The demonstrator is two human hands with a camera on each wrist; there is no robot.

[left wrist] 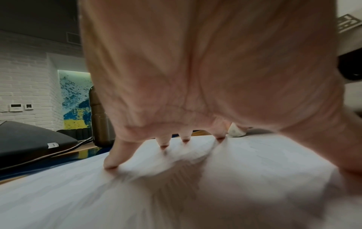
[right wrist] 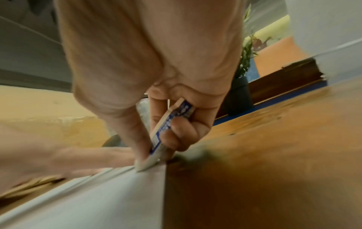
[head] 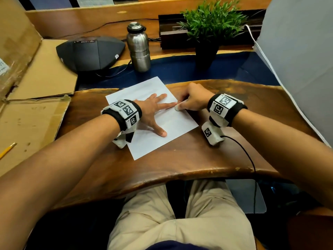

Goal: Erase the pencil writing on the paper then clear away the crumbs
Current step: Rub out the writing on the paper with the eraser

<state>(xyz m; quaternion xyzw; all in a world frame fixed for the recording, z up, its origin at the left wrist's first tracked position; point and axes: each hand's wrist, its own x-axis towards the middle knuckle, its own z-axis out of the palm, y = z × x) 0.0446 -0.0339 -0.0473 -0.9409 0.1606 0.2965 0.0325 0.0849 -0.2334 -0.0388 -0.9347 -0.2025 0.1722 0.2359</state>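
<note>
Two hands on paper (head: 153, 112): left hand (head: 153, 112) flat, fingers spread; right hand (head: 193, 100) grip pinching eraser (right wrist: 166, 131) at paper edge.

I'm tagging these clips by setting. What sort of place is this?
Most likely an office meeting room: a conference speakerphone sits on a large wooden table, with a potted plant and a steel water bottle nearby.

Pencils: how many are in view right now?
1. A yellow pencil lies on the cardboard at the far left, away from the paper. Neither wrist view shows another; one could be hidden under the arms.
</note>
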